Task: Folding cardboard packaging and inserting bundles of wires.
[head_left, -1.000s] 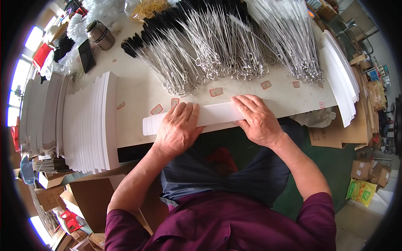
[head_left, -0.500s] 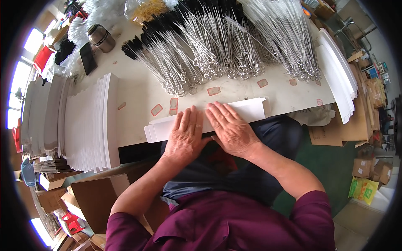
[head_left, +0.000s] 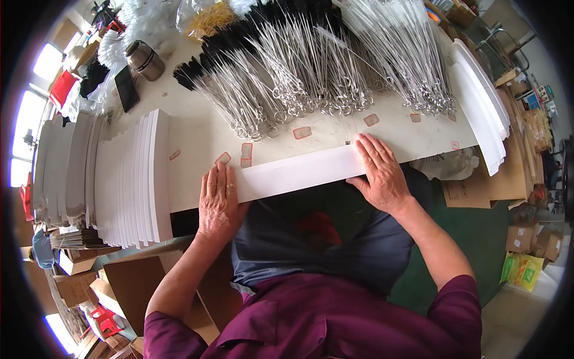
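A long, narrow white carton (head_left: 299, 171) lies along the near edge of the table. My left hand (head_left: 220, 200) rests flat over its left end, fingers stretched out and pointing away from me. Over the right end lies my right hand (head_left: 382, 175), its fingers extended and the thumb apart at the near edge. Both ends of the carton are hidden under the hands. Beyond it are bundles of wire brushes (head_left: 299, 66) with black bristles at the far side and ring-shaped handle ends toward me.
Stacked white cartons (head_left: 131, 179) stand at the left; more flat white cartons (head_left: 481, 107) lie at the right table edge. A metal flask (head_left: 144, 60) and a dark phone (head_left: 126, 88) are at the far left. An open cardboard box (head_left: 134, 287) sits below the table.
My hands have slid apart from the carton's middle to its two ends. The end flaps seen earlier are now covered.
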